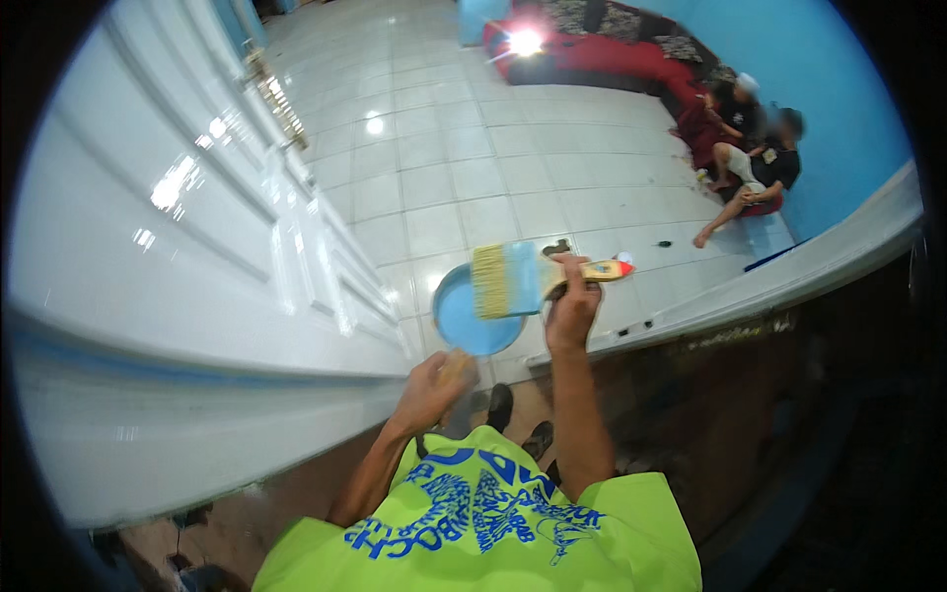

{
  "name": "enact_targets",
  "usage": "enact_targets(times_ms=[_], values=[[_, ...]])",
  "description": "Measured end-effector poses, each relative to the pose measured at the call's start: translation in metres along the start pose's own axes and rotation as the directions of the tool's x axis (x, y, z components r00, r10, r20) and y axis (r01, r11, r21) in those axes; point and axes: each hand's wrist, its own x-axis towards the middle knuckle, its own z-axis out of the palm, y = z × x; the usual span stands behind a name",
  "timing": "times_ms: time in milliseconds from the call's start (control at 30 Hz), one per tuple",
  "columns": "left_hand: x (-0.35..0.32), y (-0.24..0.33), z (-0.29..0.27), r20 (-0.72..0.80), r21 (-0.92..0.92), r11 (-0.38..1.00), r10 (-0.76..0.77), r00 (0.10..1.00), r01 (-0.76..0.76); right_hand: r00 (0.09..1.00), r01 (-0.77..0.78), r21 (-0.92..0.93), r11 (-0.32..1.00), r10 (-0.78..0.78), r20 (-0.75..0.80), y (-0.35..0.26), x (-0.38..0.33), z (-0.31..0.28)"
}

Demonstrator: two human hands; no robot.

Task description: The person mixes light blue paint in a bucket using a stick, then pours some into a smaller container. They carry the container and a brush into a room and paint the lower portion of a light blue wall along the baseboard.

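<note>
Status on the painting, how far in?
Done: glossy white door; a blue streak on the frame below it. In hand: right hand holds the brush, bristles blue, over the blue paint container in the left hand. Left: cannot tell.

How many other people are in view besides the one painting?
2: both sit on the floor by the blue wall at upper right, one person behind, the other person in front. More may be hidden.

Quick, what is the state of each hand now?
Left hand: closed, holding the round container of light blue paint from below.
Right hand: closed on the wide wooden-handled paintbrush.
</note>
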Motion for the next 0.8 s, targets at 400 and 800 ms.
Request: enact_targets(times_ms=[400, 800], values=[[0.150, 0.038, -0.011, -0.051, -0.056, 0.998, -0.001, 0.999, -0.001, 0.919, -0.317, 0.161, 0.935, 0.260, 0.296, 0.037, 0.210, 0.073], [0.291, 0.159, -0.012, 0.028, -0.016, 1.000, -0.023, 0.999, 0.024, 0.939, -0.287, 0.155, 0.945, 0.245, 0.243, 0.029, 0.351, 0.084]])
